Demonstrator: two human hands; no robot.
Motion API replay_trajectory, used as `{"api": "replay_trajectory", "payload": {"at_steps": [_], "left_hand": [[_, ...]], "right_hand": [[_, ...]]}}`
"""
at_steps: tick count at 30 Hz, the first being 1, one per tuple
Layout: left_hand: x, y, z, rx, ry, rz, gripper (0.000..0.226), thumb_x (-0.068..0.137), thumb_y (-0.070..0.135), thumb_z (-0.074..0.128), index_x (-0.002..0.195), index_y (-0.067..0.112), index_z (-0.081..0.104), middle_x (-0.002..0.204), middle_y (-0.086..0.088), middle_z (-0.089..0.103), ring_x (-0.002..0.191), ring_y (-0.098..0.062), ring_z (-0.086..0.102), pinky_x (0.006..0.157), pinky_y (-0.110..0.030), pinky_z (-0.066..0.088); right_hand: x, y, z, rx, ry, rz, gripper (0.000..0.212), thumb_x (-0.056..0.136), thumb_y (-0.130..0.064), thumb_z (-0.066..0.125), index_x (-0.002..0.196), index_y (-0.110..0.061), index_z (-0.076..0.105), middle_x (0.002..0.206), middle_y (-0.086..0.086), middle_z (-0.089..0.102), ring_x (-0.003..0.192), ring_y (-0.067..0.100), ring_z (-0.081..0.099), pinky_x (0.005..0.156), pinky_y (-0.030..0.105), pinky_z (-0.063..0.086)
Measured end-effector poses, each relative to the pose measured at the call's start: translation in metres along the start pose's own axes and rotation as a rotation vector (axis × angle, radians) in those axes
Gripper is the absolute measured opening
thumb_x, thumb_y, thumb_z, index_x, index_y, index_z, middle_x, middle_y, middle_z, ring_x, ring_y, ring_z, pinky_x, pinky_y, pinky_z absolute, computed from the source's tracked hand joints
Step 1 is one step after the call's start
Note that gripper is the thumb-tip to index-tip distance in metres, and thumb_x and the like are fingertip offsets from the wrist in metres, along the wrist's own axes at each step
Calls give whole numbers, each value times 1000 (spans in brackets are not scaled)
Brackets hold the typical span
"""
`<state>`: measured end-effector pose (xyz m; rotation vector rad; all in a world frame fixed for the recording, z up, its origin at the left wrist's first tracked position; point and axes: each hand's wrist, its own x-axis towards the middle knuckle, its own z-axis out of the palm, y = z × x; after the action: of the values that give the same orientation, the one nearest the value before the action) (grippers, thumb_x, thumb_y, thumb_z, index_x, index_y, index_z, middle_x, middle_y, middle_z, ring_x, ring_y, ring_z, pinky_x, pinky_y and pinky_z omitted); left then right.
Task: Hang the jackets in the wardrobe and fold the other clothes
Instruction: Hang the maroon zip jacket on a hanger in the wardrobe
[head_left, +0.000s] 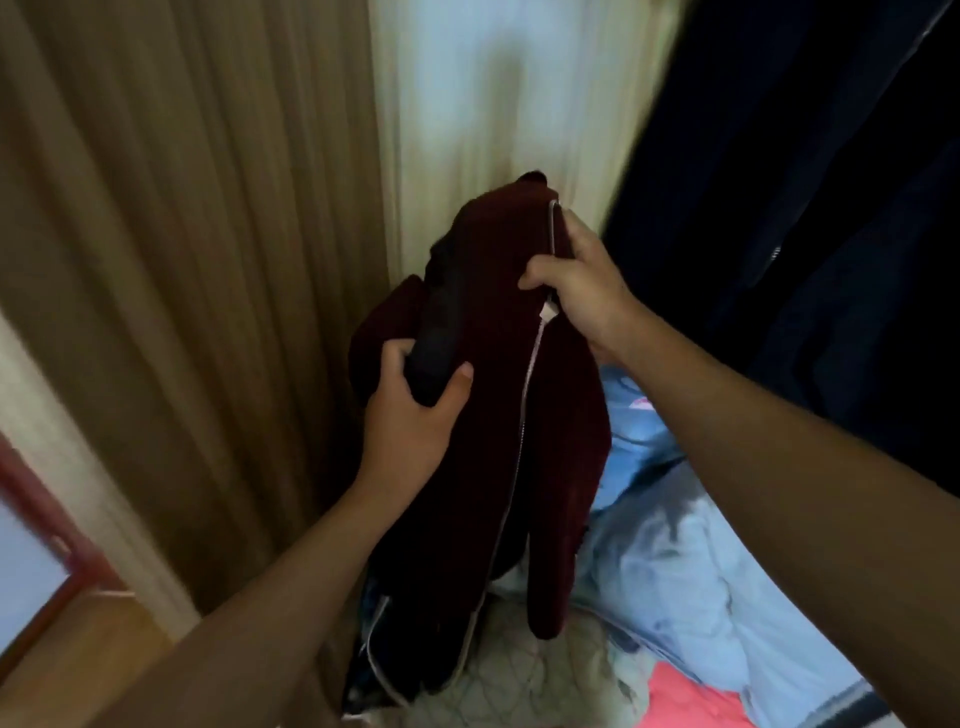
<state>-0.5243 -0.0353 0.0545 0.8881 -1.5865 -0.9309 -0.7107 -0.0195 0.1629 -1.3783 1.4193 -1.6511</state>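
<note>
Maroon jacket (483, 395) held up over clothes heap, not yet hung. Left hand (410, 421) fingers grip dark fold at its collar; right hand (576, 286) fingers pinch zip edge. Navy garment (779, 208) hangs at right. Pale blue clothes (675, 561) and pink piece (691, 696) lie unfolded, so folding is probably all still to do

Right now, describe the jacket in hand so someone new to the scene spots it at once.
Find the tall beige curtain on the left. Just in front of it, the left hand and right hand hold up the maroon jacket. Its dark red cloth and pale zip set it apart from the navy garment hanging to the right and the light blue bedding below.
</note>
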Motion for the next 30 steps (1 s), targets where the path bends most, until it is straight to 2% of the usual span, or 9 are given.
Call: {"api": "replay_trajectory", "payload": {"at_steps": [6, 12, 15, 17, 19, 21, 25, 27, 30], "left_hand": [[0, -89, 57, 226, -144, -169, 41, 87, 46, 75, 112, 33, 45, 103, 16, 65, 94, 2, 64, 76, -21, 55], [0, -175, 101, 449, -538, -388, 62, 76, 61, 77, 120, 39, 40, 115, 5, 62, 101, -11, 63, 81, -28, 54], [2, -208, 110, 376, -590, -547, 64, 75, 54, 83, 118, 32, 40, 111, 6, 64, 93, -7, 62, 68, -20, 48], [5, -226, 110, 331, -598, -627, 66, 76, 51, 84, 121, 28, 40, 108, 9, 62, 90, -3, 60, 65, -19, 47], [10, -239, 110, 329, -617, -659, 68, 77, 50, 84, 123, 29, 39, 106, 13, 60, 89, 1, 58, 67, -19, 48], [12, -250, 110, 333, -649, -684, 74, 74, 55, 83, 126, 31, 36, 111, 11, 60, 95, -4, 61, 79, -25, 54], [3, -252, 110, 539, -714, -677, 113, 55, 94, 63, 145, 40, 21, 142, -4, 50, 126, -28, 56, 101, -47, 50], [-3, -246, 110, 654, -702, -610, 109, 60, 100, 48, 150, 42, 22, 145, -7, 43, 130, -33, 51, 101, -49, 48], [-5, -234, 103, 546, -445, -410, 81, 78, 91, 35, 140, 41, 46, 128, 1, 51, 121, -24, 54, 98, -45, 49]], "right_hand": [[39, 132, -37, -203, -132, 214, 55, 79, 4, 63, 128, -20, 60, 108, 3, 72, 98, 21, 70, 68, 20, 54], [28, 278, -85, -428, -244, 445, 73, 65, -14, 63, 135, -30, 50, 121, -3, 63, 109, 20, 62, 97, 46, 54], [25, 331, -100, -431, -224, 538, 88, 54, -23, 60, 142, -27, 48, 120, 0, 65, 108, 25, 64, 87, 44, 58], [22, 321, -88, -444, -181, 562, 86, 57, -23, 61, 142, -25, 45, 119, 2, 64, 107, 27, 65, 84, 42, 58], [21, 317, -77, -509, -149, 582, 81, 69, -21, 65, 146, -25, 39, 126, 3, 59, 111, 26, 62, 95, 46, 54], [21, 317, -71, -556, -152, 627, 72, 82, -16, 66, 146, -23, 34, 124, 5, 55, 113, 29, 59, 98, 43, 50], [9, 315, -63, -659, -129, 585, 63, 87, -22, 66, 140, -23, 32, 123, 8, 57, 110, 32, 61, 90, 41, 48], [-2, 310, -58, -696, -125, 524, 66, 84, -27, 67, 139, -26, 29, 128, 9, 56, 114, 33, 60, 95, 46, 50], [-2, 296, -50, -699, -71, 397, 80, 77, -27, 72, 143, -27, 27, 138, 10, 47, 125, 32, 51, 105, 52, 45]]}}
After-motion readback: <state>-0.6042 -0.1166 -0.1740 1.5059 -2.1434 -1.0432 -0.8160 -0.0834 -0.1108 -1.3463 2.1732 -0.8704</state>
